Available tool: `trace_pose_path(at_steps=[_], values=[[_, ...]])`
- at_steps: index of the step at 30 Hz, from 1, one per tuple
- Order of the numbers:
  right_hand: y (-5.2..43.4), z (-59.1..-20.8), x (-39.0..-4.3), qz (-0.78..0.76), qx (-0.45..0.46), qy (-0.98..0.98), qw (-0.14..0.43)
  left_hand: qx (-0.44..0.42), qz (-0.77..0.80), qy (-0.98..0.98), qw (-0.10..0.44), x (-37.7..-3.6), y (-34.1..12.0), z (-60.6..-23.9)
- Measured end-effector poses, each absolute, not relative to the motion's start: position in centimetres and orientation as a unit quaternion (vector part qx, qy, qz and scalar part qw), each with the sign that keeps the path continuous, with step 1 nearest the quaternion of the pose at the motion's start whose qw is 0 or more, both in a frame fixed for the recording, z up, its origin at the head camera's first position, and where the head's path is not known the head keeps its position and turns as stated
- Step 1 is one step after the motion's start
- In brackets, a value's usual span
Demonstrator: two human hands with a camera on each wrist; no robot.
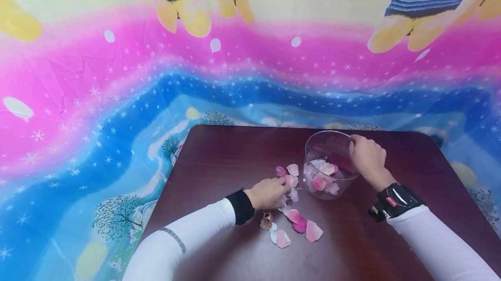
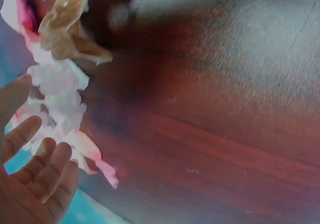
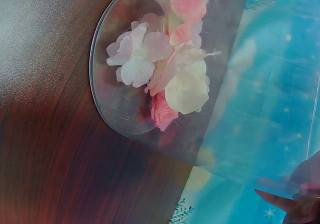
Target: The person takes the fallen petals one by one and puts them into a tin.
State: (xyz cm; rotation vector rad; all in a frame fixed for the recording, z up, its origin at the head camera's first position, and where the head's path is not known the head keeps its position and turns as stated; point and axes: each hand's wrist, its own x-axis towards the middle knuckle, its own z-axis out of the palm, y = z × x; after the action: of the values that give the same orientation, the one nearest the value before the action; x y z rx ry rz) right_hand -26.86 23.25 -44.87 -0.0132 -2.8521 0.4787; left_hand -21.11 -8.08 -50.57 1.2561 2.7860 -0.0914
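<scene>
While right hand [image 1: 365,157] grips clear bowl [image 1: 313,150] rim, left hand [image 1: 270,194] (fingers relaxed) touches pink-white petals [image 1: 293,218].

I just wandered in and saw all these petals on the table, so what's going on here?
A person sits at a dark wooden table with pink and white petals scattered on it. The right hand grips the rim of a clear glass bowl, which already has several petals inside. The left hand rests on the loose petals beside the bowl; the left wrist view shows its fingers relaxed next to them. A fair number of petals lie on the table outside the bowl.
</scene>
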Motion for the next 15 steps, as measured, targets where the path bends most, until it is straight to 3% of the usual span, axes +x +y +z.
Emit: trace_pose_path(at_steps=[15], values=[[23.3, -44.9, -26.7, 0.166, -0.005, -0.978, 0.124, 0.435, -0.044, 0.898, 0.054, -19.9, -7.8, -52.2]])
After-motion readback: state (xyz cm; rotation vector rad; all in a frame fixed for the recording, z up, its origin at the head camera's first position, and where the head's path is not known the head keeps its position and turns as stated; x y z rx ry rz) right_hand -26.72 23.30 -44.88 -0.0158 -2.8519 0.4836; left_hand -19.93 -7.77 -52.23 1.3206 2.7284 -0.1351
